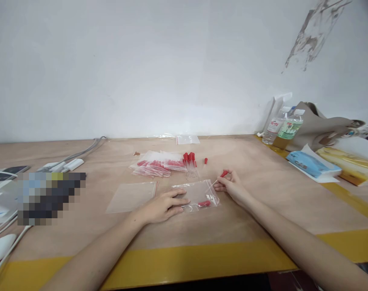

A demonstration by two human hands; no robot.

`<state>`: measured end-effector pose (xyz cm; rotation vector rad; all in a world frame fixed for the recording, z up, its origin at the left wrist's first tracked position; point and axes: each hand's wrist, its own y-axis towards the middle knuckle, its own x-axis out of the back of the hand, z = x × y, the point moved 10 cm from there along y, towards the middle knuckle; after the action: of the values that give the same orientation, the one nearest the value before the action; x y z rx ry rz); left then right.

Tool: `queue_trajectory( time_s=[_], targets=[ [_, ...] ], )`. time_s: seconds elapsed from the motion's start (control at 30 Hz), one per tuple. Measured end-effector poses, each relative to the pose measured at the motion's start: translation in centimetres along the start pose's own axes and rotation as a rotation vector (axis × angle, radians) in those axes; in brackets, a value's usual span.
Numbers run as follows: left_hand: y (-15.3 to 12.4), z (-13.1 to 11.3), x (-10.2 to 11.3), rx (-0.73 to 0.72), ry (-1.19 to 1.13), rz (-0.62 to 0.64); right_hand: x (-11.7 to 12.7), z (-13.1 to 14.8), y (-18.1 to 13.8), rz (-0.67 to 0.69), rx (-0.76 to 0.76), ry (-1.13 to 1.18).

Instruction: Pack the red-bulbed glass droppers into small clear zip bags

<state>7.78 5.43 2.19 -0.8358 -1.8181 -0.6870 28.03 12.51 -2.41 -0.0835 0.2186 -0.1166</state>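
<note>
My left hand lies flat, fingers stretched, on the near end of a small clear zip bag on the wooden table. Inside that bag is a red-capped dropper. My right hand is to the right of the bag and pinches a thin clear dropper with a red bulb, its tip pointing toward the bag's mouth. An empty clear zip bag lies just left of my left hand. Farther back are a loose bunch of red-bulb droppers and a pile of filled bags.
Another clear bag lies near the wall. Two water bottles, a beige bag and a blue packet stand at the right. White cables and adapters run along the left. A yellow strip edges the table front.
</note>
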Motion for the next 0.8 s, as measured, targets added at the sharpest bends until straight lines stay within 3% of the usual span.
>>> queue_trajectory(
  time_s=[0.13, 0.33, 0.5, 0.67, 0.73, 0.8],
  targets=[
    [0.0, 0.0, 0.1, 0.022, 0.014, -0.011, -1.3, -0.6, -0.9, 0.197, -0.086, 0.012],
    [0.0, 0.0, 0.1, 0.023, 0.023, -0.016, -2.2, -0.2, -1.5, 0.518, 0.001, -0.418],
    [0.1, -0.2, 0.2, 0.005, 0.023, -0.025, -4.2, 1.0, -2.1, 0.522, 0.223, -0.597],
    [0.2, -0.1, 0.1, 0.001, 0.023, -0.029, -5.6, 1.5, -2.8, 0.532, 0.33, -0.609],
    [0.2, -0.1, 0.0, -0.005, 0.021, -0.027, -5.7, 1.6, -2.8, 0.599, 0.352, -0.635],
    [0.2, 0.1, -0.1, -0.007, 0.023, -0.023, -4.6, 1.8, -1.5, 0.563, 0.359, -0.695]
  ],
)
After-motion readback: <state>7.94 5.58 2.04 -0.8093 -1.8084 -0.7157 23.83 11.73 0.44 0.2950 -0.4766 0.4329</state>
